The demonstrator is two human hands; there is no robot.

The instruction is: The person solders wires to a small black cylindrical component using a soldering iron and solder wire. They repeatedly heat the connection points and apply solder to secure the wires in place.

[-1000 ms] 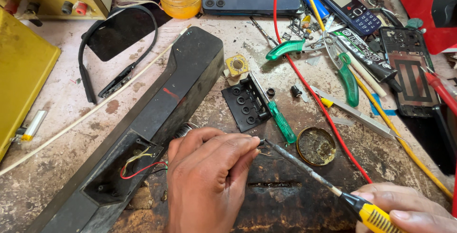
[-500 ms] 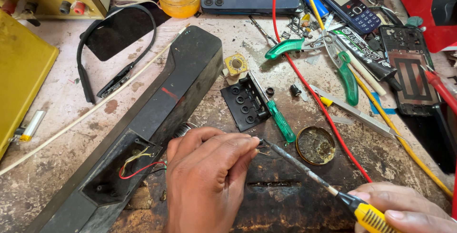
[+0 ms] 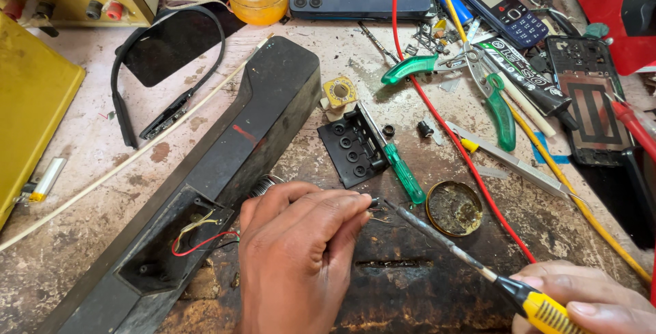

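My left hand [image 3: 301, 252] is at the bottom middle, fingers pinched on a small wired part [image 3: 374, 204] beside a long black speaker casing [image 3: 232, 163]. Red, white and black wires [image 3: 201, 238] show inside the casing's open end. My right hand [image 3: 588, 300] at the bottom right grips the yellow-handled soldering iron [image 3: 478, 266]. Its tip [image 3: 389, 205] touches the small part at my left fingertips. Both hands work over a dark scorched board [image 3: 410, 279].
A round flux tin [image 3: 454, 207], a green screwdriver [image 3: 403, 170] and a black plastic cover plate [image 3: 348, 146] lie just beyond the iron. Green-handled pliers [image 3: 478, 81], tweezers, a red cable, phones and a yellow jar crowd the back. A yellow box [image 3: 31, 102] stands left.
Almost nothing has moved. The iron's tip stays at the small part, and my left fingers have shifted only slightly.
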